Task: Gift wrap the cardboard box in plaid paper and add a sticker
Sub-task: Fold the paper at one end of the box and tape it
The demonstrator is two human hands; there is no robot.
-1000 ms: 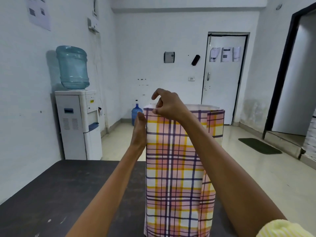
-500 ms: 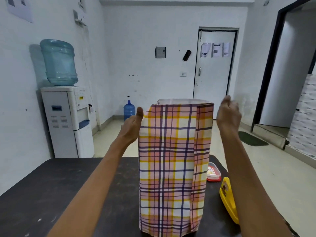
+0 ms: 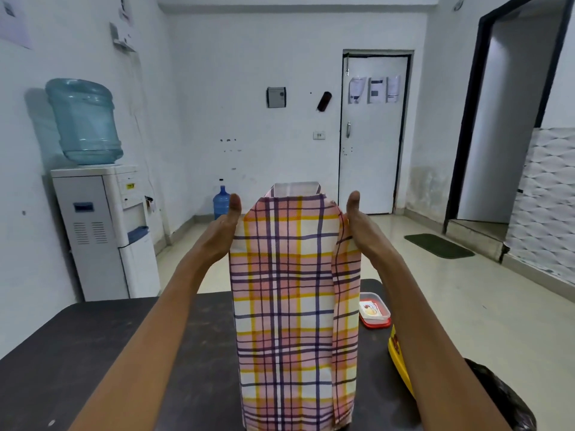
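Two slender forearms (image 3: 155,337), uncovered along their whole visible length, lead to a bare left hand (image 3: 222,231) and a bare right hand (image 3: 361,228), thumbs showing.

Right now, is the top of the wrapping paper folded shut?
No, the plaid paper stands open on top, white inside showing, with the left hand and right hand flat against its sides.
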